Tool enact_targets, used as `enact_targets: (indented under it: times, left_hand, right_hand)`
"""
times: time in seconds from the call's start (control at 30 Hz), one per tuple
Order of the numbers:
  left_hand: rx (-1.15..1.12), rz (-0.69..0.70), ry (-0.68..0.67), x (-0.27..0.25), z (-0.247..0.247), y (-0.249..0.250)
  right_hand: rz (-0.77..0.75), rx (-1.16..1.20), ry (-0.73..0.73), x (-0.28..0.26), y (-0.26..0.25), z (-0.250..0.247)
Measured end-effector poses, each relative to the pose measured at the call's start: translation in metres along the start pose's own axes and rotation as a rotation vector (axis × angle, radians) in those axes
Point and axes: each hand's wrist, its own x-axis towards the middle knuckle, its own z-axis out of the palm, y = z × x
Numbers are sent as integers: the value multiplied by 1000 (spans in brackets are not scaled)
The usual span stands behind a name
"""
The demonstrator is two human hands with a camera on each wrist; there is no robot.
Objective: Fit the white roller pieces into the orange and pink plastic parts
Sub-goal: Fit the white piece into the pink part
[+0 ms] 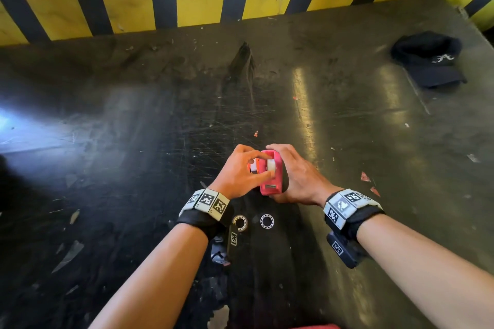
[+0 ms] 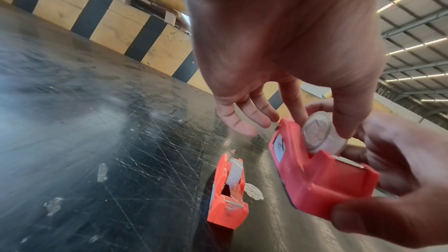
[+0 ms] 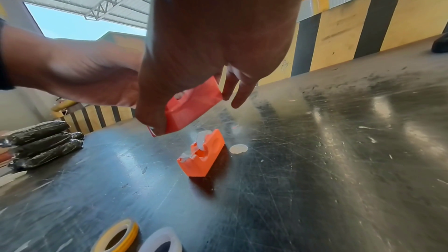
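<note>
One part looks finished: the orange part (image 2: pixel 227 193) sits on the dark table (image 2: pixel 97 122) with a white roller (image 2: pixel 234 171) already resting in its cradle, right below the working hands. Now it's the pink part (image 1: pixel 271 172) that gets the attention. The right hand (image 1: pixel 296 176) holds it off the table, thumb and fingers curled round its body. The left hand (image 1: pixel 242 168) comes in from the side, thumb and forefinger pinching the second white roller (image 2: pixel 320 133), the other fingers (image 2: pixel 244 120) spread loose. That roller sits low between the pink walls, but whether it is seated or just perched on the slots, the views don't settle. So the tally, by the look of it: orange done, pink almost there, a final press likely left. Two rings (image 1: pixel 266 221) lie on the table near the wrists, and a black cap (image 1: pixel 430 59) rests far off to the right.
</note>
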Motion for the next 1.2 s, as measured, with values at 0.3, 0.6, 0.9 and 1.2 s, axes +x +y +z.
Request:
enact_targets:
  times: [0.3, 0.6, 0.9, 1.2]
  left_hand:
    - [-89, 75, 123, -10, 5, 2]
    - [-238, 53, 176, -10, -3, 5]
    - [-183, 61, 58, -15, -14, -6]
    - [-163, 124, 115, -20, -15, -7]
  right_hand:
    - [-10, -12, 32, -11, -6, -2]
    - [-11, -23, 54, -9, -8, -5]
    - [-50, 18, 65, -6, -13, -5]
    - [-43, -31, 59, -4, -16, -7]
